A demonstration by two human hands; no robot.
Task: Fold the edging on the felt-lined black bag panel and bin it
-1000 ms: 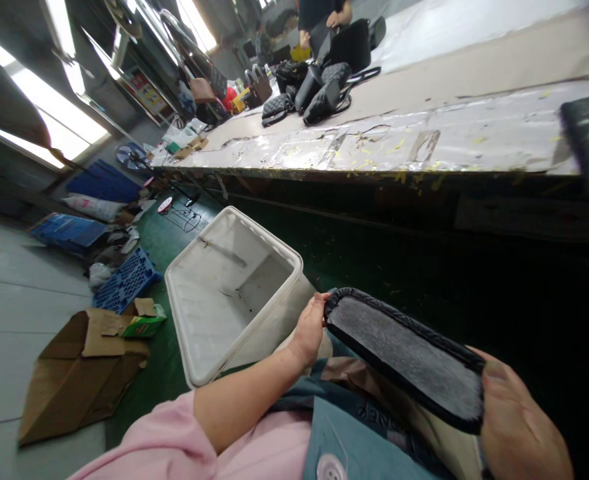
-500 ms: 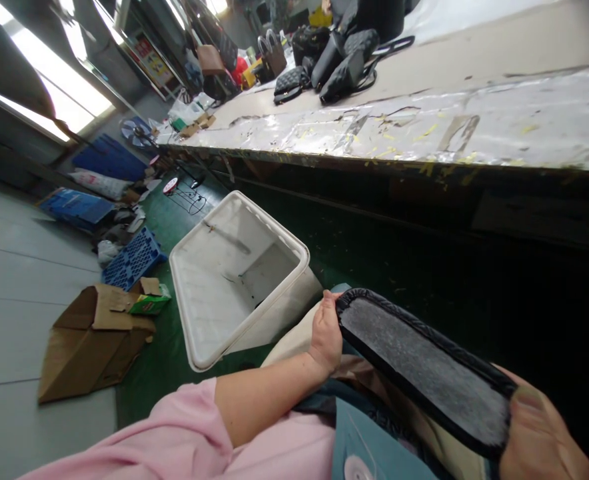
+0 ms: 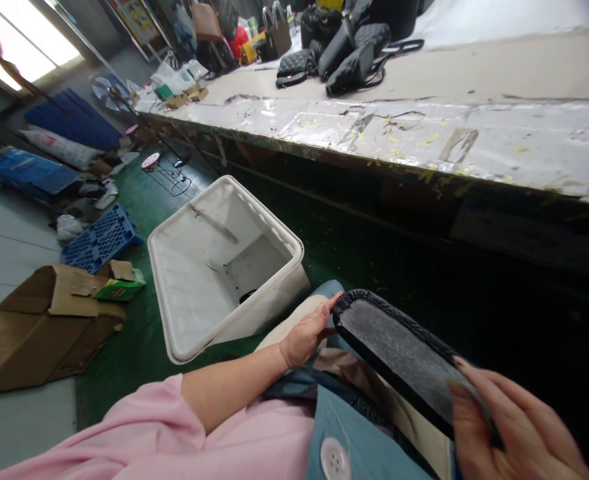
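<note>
A long, narrow black piece point(image 3: 399, 350) with rounded ends and a grey, fuzzy-looking panel slants across my lap. Its edge is black and gathered. My left hand point(image 3: 304, 333) grips the far end, the fingers partly hidden behind it. Around the near end my right hand point(image 3: 514, 417) is closed, with the thumb over the grey panel and fingers along the upper edge. Below the piece is a blue-grey apron point(image 3: 369, 427) with a big white button point(image 3: 335, 459).
A large white bin point(image 3: 189, 347), with a small dark item inside, stands ahead on the green floor. Along the right runs a long worktable point(image 3: 399, 120) bearing several black bags point(image 3: 352, 70). An opened cardboard box point(image 3: 34, 333) and a blue plastic pallet point(image 3: 99, 240) lie at left.
The view has turned, so the bin and boxes sit further left. My right hand has shifted along the piece towards its middle, thumb now over the grey panel. My left hand keeps its end.
</note>
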